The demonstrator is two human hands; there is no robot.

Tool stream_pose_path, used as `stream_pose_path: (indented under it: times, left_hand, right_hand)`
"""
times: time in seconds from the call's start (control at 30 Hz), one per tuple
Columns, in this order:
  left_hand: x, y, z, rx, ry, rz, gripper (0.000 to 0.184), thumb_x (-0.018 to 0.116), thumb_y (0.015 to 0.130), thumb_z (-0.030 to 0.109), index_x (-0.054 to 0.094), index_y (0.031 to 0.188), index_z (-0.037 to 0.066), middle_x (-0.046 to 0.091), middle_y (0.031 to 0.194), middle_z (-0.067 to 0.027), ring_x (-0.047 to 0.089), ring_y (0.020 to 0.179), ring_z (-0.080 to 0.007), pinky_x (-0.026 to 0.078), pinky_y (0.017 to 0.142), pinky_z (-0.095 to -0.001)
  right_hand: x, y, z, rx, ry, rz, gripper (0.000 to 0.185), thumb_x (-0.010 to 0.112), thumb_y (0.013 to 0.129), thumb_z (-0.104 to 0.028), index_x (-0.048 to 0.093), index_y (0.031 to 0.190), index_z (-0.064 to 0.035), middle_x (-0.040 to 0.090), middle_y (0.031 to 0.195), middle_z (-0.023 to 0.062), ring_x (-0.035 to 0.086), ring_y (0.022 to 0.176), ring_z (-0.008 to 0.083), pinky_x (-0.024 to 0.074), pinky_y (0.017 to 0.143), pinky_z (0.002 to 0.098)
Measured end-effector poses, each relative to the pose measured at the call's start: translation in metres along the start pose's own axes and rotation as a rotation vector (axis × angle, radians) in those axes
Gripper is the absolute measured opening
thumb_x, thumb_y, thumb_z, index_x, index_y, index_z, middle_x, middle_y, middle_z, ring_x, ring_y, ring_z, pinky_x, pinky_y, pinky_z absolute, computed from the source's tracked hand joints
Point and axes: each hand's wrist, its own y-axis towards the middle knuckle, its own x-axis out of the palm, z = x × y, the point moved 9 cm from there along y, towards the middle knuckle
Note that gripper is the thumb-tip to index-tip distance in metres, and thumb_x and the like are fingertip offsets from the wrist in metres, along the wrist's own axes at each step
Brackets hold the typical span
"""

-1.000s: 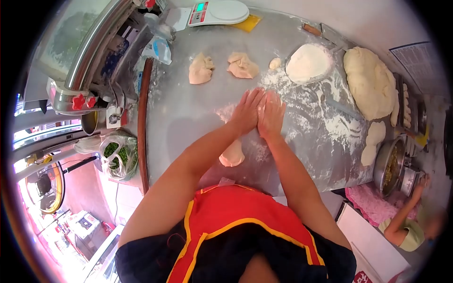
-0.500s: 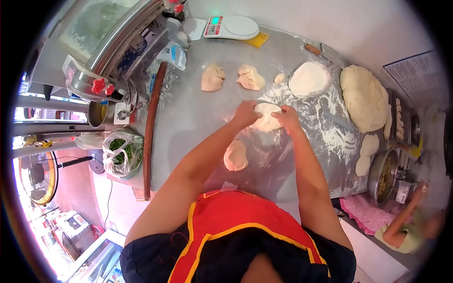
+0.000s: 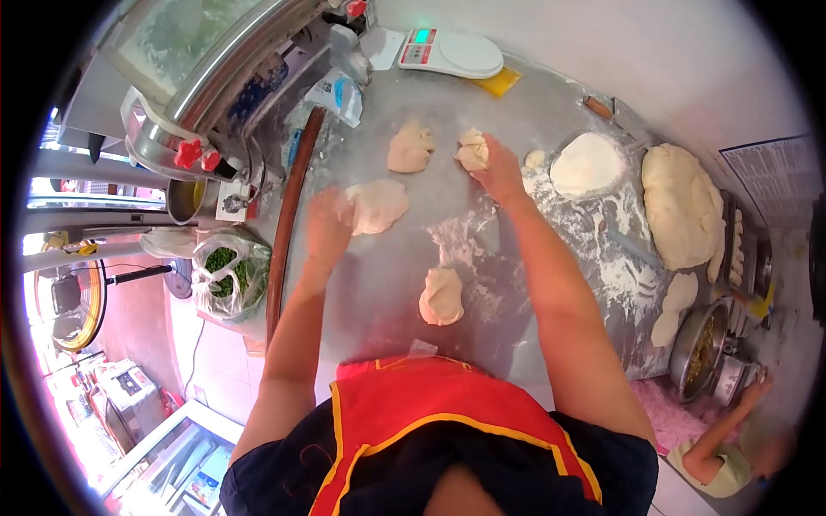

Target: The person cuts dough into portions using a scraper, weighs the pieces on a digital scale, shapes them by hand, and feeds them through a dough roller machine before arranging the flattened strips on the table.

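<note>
At the left of the steel worktop, a flattened piece of dough (image 3: 381,206) lies with my left hand (image 3: 329,225) at its left edge. Motion smears those fingers, so their grip on it is unclear. Further back, my right hand (image 3: 501,170) has its fingers closed around a lump of dough (image 3: 471,151). Another dough lump (image 3: 411,147) rests between the two hands, towards the back. Closer to my body sits a folded piece of dough (image 3: 442,297), just below a patch of scattered flour (image 3: 465,241).
A heap of flour (image 3: 588,165), a small dough bit (image 3: 535,159) and a large dough mass (image 3: 682,206) are on the right. The scale (image 3: 456,54) stands at the back. A long wooden rolling pin (image 3: 292,228) borders the left. Another person's arm (image 3: 731,426) shows lower right.
The flattened dough has gone from between both hands to the left side, with my left hand beside it. My right hand has moved back onto a dough lump. The view has shifted slightly.
</note>
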Motion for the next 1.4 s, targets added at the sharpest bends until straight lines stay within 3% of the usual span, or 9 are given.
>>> stream_pose_path:
  times: [0.23,0.37,0.47,0.57,0.67,0.77,1.07,1.27,1.4]
  left_hand:
    - [0.078,-0.017,0.128,0.240,-0.389,-0.281,0.058,0.070,0.076,0.018,0.048,0.128,0.005,0.047,0.131,-0.0157,0.042,0.123,-0.0329,0.039,0.100,-0.0386]
    - [0.118,-0.043,0.213,0.437,-0.478,-0.528,0.066,0.071,0.074,0.018,0.044,0.133,0.008,0.040,0.138,-0.0135,0.036,0.129,-0.0295,0.038,0.102,-0.0367]
    - [0.138,-0.057,0.228,0.539,-0.315,-0.513,0.061,0.068,0.077,0.017,0.045,0.133,0.009,0.045,0.135,-0.0118,0.040,0.126,-0.0297,0.039,0.101,-0.0366]
    - [0.131,-0.050,0.226,0.685,-0.322,-0.422,0.054,0.068,0.077,0.023,0.050,0.126,0.011,0.058,0.120,-0.0097,0.048,0.118,-0.0280,0.038,0.100,-0.0389]
    - [0.158,-0.031,0.204,0.495,-0.449,-0.411,0.042,0.065,0.079,0.022,0.054,0.118,0.012,0.065,0.105,-0.0080,0.058,0.104,-0.0269,0.044,0.089,-0.0392]
    - [0.161,-0.018,0.194,-0.083,-0.551,-0.615,0.036,0.063,0.083,0.016,0.054,0.116,0.006,0.065,0.096,-0.0124,0.062,0.093,-0.0266,0.048,0.083,-0.0341]
    - [0.159,-0.027,0.153,-0.218,-0.720,-0.468,0.037,0.060,0.084,0.013,0.052,0.119,0.002,0.063,0.105,-0.0122,0.061,0.094,-0.0226,0.049,0.082,-0.0328]
    - [0.165,-0.047,0.149,-0.329,-0.635,-0.655,0.047,0.062,0.084,0.013,0.047,0.126,0.000,0.058,0.111,-0.0166,0.061,0.095,-0.0246,0.048,0.082,-0.0336]
    - [0.169,-0.042,0.160,-0.173,-0.558,-0.493,0.068,0.068,0.077,0.015,0.036,0.136,0.001,0.053,0.113,-0.0190,0.058,0.098,-0.0284,0.047,0.085,-0.0358]
  right_hand:
    - [-0.030,-0.119,-0.008,0.161,0.157,0.042,0.064,0.075,0.068,-0.013,0.047,0.125,-0.0032,0.056,0.109,0.0201,0.053,0.103,0.0373,0.0446,0.089,0.0423]
    - [-0.017,-0.208,0.028,0.519,0.498,0.159,0.058,0.071,0.072,-0.005,0.046,0.124,-0.0002,0.054,0.112,0.0160,0.055,0.102,0.0267,0.0469,0.084,0.0357]
    - [-0.008,-0.237,0.029,0.625,1.060,0.311,0.052,0.067,0.074,0.000,0.045,0.122,-0.0007,0.054,0.114,0.0145,0.055,0.100,0.0243,0.0478,0.083,0.0351]
    - [-0.035,-0.231,0.014,0.503,0.864,0.396,0.040,0.061,0.079,0.001,0.049,0.117,-0.0012,0.054,0.114,0.0145,0.055,0.101,0.0274,0.0470,0.085,0.0361]
    - [-0.054,-0.197,-0.007,0.323,0.284,0.217,0.032,0.056,0.085,-0.004,0.051,0.117,-0.0025,0.054,0.117,0.0154,0.052,0.105,0.0322,0.0430,0.091,0.0401]
    - [-0.050,-0.166,-0.014,0.037,-0.059,0.363,0.032,0.053,0.088,-0.008,0.052,0.119,-0.0030,0.052,0.124,0.0174,0.046,0.115,0.0359,0.0354,0.099,0.0440]
    - [0.002,-0.130,-0.006,0.098,-0.329,0.130,0.043,0.039,0.096,-0.024,0.041,0.135,-0.0059,0.039,0.141,0.0148,0.032,0.133,0.0337,0.0222,0.106,0.0544]
    - [-0.005,-0.111,0.000,0.109,-0.442,0.262,0.042,0.043,0.095,-0.027,0.045,0.133,-0.0101,0.042,0.139,0.0089,0.035,0.132,0.0285,0.0245,0.107,0.0537]
    - [0.003,-0.113,0.039,0.148,0.040,0.214,0.045,0.050,0.092,-0.027,0.046,0.132,-0.0081,0.046,0.134,0.0114,0.039,0.127,0.0306,0.0284,0.105,0.0474]
